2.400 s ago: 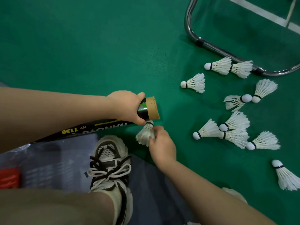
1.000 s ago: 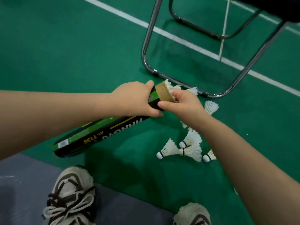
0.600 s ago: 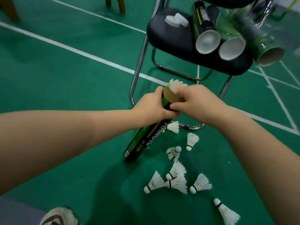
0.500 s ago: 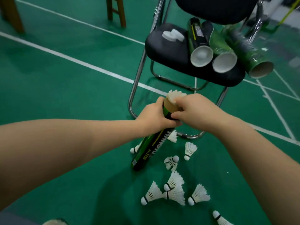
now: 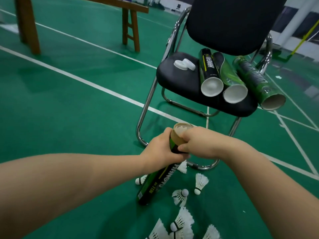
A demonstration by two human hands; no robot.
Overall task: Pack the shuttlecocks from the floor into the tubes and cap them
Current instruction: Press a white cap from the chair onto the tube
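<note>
The left hand has its grip clamped around the tilted tube near its open mouth; the right hand has its fingers closed at the rim, pressing a shuttlecock inside. Judged step: loading. Next, gather the floor's loose shuttlecocks, then fetch the caps from the chair.

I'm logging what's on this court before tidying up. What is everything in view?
Held tube: one, black-green, tilted, both hands at its open top.
Shuttlecock in its mouth: one, white.
Tubes on chair: three, green-black, lying on the seat.
Caps: white, two or so, on the seat.
Chair: one, black, chrome frame.
Loose shuttlecocks: about eight, white, on the green floor.
Wooden bench: one, brown, far left.
Left hand: grips tube.
Right hand: at tube mouth.
</note>
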